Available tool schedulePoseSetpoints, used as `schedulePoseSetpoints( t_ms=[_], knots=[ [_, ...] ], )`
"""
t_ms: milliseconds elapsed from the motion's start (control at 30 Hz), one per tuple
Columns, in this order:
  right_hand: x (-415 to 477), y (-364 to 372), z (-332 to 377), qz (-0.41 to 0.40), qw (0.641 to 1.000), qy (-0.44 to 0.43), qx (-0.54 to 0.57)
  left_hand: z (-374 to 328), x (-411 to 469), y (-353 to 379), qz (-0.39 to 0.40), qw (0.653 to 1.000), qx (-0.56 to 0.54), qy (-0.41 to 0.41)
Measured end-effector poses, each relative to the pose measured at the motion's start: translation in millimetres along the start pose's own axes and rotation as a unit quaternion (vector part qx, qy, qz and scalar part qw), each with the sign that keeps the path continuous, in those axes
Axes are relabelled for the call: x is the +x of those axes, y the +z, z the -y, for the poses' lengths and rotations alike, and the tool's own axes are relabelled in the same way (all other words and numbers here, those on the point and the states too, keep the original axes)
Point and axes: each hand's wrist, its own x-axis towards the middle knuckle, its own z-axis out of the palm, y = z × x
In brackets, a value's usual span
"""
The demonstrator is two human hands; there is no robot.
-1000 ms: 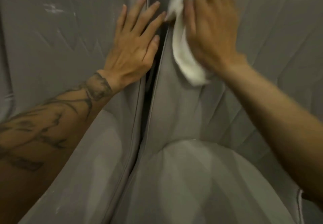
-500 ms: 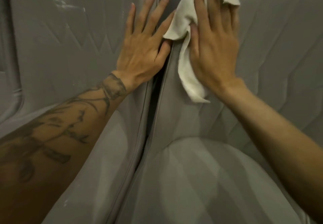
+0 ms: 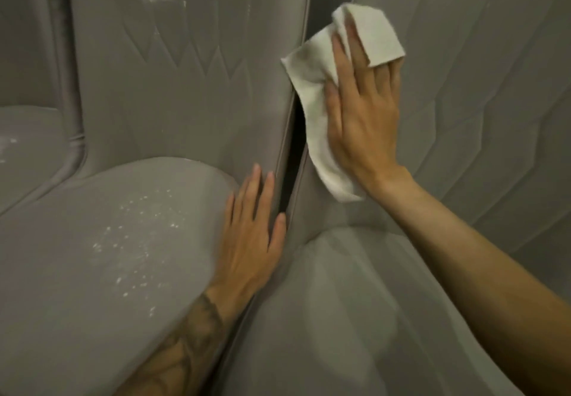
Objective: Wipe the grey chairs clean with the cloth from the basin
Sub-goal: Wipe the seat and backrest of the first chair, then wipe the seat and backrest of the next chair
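Two grey upholstered chairs stand side by side, with a dark gap between them. My right hand (image 3: 361,111) presses a white cloth (image 3: 312,68) flat against the left edge of the right chair's backrest (image 3: 482,71). The cloth folds over my fingertips and hangs down below my palm. My left hand (image 3: 250,241) lies flat with fingers apart on the right edge of the left chair's seat (image 3: 102,241), beside the gap. White specks dot that seat, and a pale smear marks the left chair's backrest (image 3: 191,65).
A third grey chair (image 3: 24,136) shows at the far left edge. The right chair's seat cushion (image 3: 340,318) fills the lower middle of the view. The basin is out of view.
My left hand slid down from the left chair's backrest to its seat edge. My right hand and the cloth sit lower in the view, which now takes in more of the seats.
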Motion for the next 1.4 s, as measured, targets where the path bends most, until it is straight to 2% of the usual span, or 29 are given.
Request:
schedulePoseSetpoints(
  t_ms=[100, 200, 267, 333, 500, 567, 667, 767, 833, 1000, 1100, 1167, 1300, 1400],
  knots=[
    [-71, 4, 18, 0.064, 0.991, -0.053, 0.103, 12, -32, 3, 0.049, 0.998, 0.023, -0.015],
    [-152, -7, 36, 0.203, 0.948, -0.164, 0.181, 12, -37, 0, 0.063, 0.997, 0.031, -0.015],
    [-170, -13, 39, 0.260, 0.919, -0.221, 0.197, 9, -39, -2, 0.074, 0.996, 0.034, -0.020],
    [-159, -20, 29, 0.282, 0.910, -0.241, 0.185, 6, -43, -6, 0.083, 0.995, 0.044, -0.023],
    [-116, -36, 3, 0.244, 0.950, -0.125, 0.153, -7, -63, -13, 0.110, 0.989, 0.099, 0.001],
    [-125, -39, 23, 0.280, 0.931, -0.110, 0.206, -10, -71, -16, 0.117, 0.989, 0.095, -0.002],
    [-164, -49, 62, 0.376, 0.880, -0.095, 0.274, -8, -87, -26, 0.123, 0.987, 0.104, 0.003],
    [-182, -69, 87, 0.394, 0.850, -0.011, 0.349, 1, -108, -46, 0.126, 0.987, 0.099, 0.004],
    [-173, -86, 102, 0.383, 0.844, 0.025, 0.374, 9, -120, -64, 0.123, 0.986, 0.111, -0.001],
    [-123, -110, 145, 0.256, 0.881, 0.030, 0.397, 34, -137, -113, 0.101, 0.984, 0.135, -0.059],
    [-99, -107, 165, 0.227, 0.887, 0.063, 0.397, 51, -151, -138, 0.072, 0.982, 0.150, -0.087],
    [-98, -95, 178, 0.260, 0.887, 0.077, 0.373, 64, -161, -151, 0.067, 0.981, 0.148, -0.108],
    [-131, -58, 208, 0.443, 0.863, 0.087, 0.228, 84, -183, -167, 0.091, 0.972, 0.168, -0.138],
    [-157, -36, 226, 0.474, 0.858, 0.086, 0.178, 93, -195, -176, 0.100, 0.967, 0.179, -0.151]
  ],
)
